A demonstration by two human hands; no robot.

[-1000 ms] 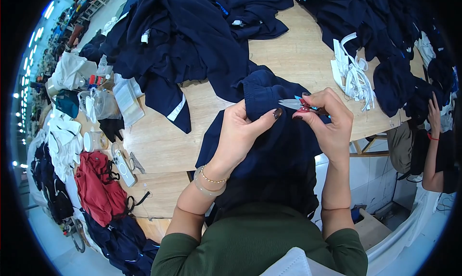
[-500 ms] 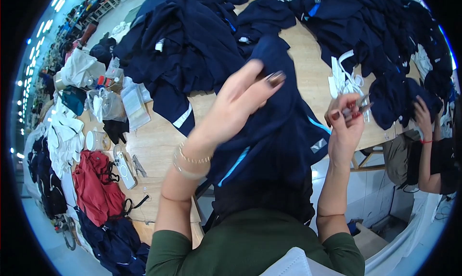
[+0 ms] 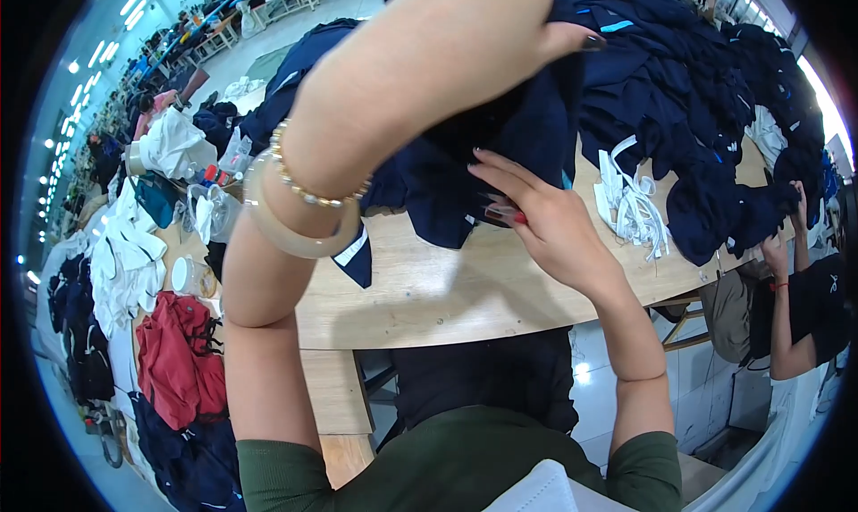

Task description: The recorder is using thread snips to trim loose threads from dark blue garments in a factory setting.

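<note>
A dark navy garment [image 3: 487, 146] hangs raised in front of me. My left hand [image 3: 527, 16] is up at the top edge and grips it; the thumb shows against the cloth, while the other fingers are hidden. Below it, my right hand [image 3: 559, 230] holds small thread snips [image 3: 503, 214] between thumb and palm. Its index and middle fingers stretch out toward the cloth. Part of the snips is covered by the fingers.
White strips [image 3: 633, 204] lie on the wooden table [image 3: 429, 289], near heaped navy garments [image 3: 661, 92]. To the left are a red bag-like cloth bundle [image 3: 179, 360], white garments [image 3: 121, 253] and a white tub [image 3: 189, 276]. A co-worker's hands [image 3: 778, 253] handle navy cloth at right.
My left hand has risen far up and forward, lifting the navy garment off my lap and the table edge. My right hand has moved left, up to the cloth, still holding the snips.
</note>
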